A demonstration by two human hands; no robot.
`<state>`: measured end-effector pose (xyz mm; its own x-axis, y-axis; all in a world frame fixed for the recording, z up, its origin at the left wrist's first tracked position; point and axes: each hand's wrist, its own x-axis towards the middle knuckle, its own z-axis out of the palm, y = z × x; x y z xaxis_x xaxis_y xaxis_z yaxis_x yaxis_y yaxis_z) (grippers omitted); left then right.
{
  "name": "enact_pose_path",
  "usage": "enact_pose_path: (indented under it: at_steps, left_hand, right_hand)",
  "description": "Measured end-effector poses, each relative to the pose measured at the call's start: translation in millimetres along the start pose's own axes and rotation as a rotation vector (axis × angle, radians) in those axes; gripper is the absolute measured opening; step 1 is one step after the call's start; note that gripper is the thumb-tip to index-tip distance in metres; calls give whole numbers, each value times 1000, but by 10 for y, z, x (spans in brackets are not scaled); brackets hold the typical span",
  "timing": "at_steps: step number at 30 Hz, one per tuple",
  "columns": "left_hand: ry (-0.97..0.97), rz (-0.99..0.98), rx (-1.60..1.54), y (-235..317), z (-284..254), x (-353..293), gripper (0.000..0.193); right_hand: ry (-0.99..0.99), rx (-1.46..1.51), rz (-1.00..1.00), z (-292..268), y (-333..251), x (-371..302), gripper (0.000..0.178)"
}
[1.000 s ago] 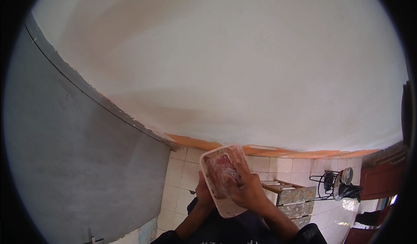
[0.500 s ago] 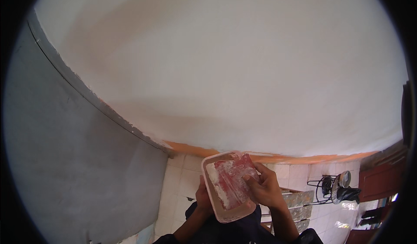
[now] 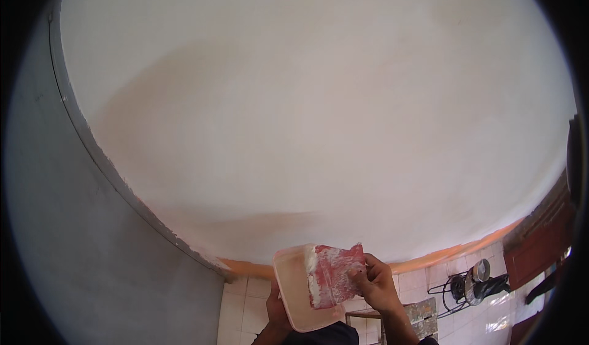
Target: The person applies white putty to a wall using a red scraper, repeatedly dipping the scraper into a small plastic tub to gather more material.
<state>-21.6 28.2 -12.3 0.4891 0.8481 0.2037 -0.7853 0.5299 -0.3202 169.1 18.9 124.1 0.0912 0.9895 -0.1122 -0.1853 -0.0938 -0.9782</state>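
Head view: right hand (image 3: pixel 375 286) pinches red scraper (image 3: pixel 334 277), now shifted to that hand's side, baring more tray (image 3: pixel 293 286) beside gripping left hand (image 3: pixel 277 310).

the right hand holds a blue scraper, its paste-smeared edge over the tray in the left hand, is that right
Not quite: the scraper is red, as the head view shows. The right hand holds it, its paste-smeared edge over the tray in the left hand.
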Motion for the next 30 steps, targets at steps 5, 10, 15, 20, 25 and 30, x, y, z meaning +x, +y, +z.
enact_pose_path:
  at_steps: [5, 10, 15, 20, 25, 30]
  left_hand:
    - [147, 46, 323, -85, 169, 90, 57]
    - [216, 36, 617, -113, 245, 169, 68]
    - [200, -72, 541, -176, 395, 143, 71]
    - [-13, -223, 162, -173, 515, 197, 68]
    - [44, -242, 173, -309, 673, 207, 69]
    - [42, -221, 208, -424, 653, 214, 70]
  right_hand:
    - [-12, -151, -49, -110, -77, 89, 32]
    - [14, 136, 75, -137, -215, 102, 32]
    - [82, 249, -49, 18, -456, 0, 33]
    - [63, 321, -196, -19, -782, -22, 28]
    - [211, 36, -639, 126, -1323, -3, 22]
    - [457, -438, -1220, 101, -1945, 194, 16]
